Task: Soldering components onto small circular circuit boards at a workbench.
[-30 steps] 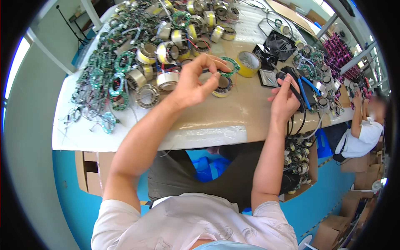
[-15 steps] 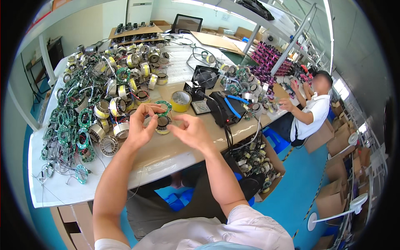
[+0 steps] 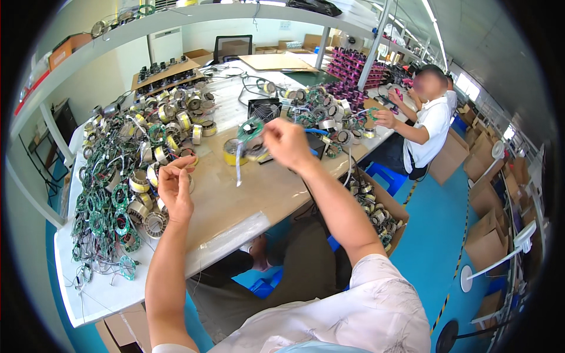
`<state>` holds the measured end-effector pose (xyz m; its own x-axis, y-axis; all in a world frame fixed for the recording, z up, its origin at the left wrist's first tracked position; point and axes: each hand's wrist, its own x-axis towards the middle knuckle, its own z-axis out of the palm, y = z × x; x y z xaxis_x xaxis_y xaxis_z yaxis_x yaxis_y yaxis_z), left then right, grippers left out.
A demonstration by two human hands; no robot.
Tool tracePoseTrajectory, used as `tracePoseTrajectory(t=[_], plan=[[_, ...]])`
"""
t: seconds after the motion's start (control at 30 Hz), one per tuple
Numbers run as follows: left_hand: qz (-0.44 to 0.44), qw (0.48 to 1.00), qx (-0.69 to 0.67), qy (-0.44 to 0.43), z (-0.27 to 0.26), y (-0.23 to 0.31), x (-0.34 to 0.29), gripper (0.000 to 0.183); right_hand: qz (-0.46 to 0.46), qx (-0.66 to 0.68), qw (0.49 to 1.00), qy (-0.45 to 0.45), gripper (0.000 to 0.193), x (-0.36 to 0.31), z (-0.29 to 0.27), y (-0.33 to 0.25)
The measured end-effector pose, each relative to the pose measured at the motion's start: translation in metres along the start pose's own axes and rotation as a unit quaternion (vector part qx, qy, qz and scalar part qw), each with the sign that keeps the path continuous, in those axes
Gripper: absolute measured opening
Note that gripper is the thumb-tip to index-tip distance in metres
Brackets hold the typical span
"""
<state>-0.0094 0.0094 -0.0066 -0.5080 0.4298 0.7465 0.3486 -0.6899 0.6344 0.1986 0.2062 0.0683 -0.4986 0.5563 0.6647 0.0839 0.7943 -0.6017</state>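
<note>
Up goes the green ring coil [image 3: 250, 129], lifted off the workbench [image 3: 247, 194] since a moment ago, pinched in the right hand [image 3: 286, 143] above the yellow tape roll [image 3: 232, 152]. Left hand [image 3: 175, 187] has parted from it, fingers loosely curled and empty, beside the coil heap [image 3: 126, 182].

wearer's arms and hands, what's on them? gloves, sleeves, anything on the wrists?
Both hands, left hand and right hand, are bare: no gloves, and no watch or wristband visible. Forearms are uncovered to above the elbow. A white short-sleeved shirt with a faint print covers the shoulders.
</note>
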Motion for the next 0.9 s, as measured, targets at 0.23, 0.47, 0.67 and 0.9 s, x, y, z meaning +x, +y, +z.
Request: tracePoseTrajectory(t=[0.23,0.47,0.67,0.9], plan=[[-0.052,0.999,-0.001,0.0,-0.001,-0.006,-0.008,0.008,0.124,-0.036,0.987,0.094,0.019,0.08,-0.117,0.084],[-0.08,0.997,-0.006,-0.017,0.011,-0.013,-0.01,0.009,0.137,-0.258,0.951,0.098,0.028,0.143,-0.207,0.155],[-0.102,0.994,0.028,-0.003,0.002,-0.006,-0.014,0.009,0.099,-0.441,0.89,-0.066,0.026,0.167,-0.163,0.134],[-0.318,0.946,-0.049,-0.038,0.033,-0.001,-0.004,0.013,-0.059,-0.295,0.934,-0.193,0.019,0.126,-0.034,0.062]])
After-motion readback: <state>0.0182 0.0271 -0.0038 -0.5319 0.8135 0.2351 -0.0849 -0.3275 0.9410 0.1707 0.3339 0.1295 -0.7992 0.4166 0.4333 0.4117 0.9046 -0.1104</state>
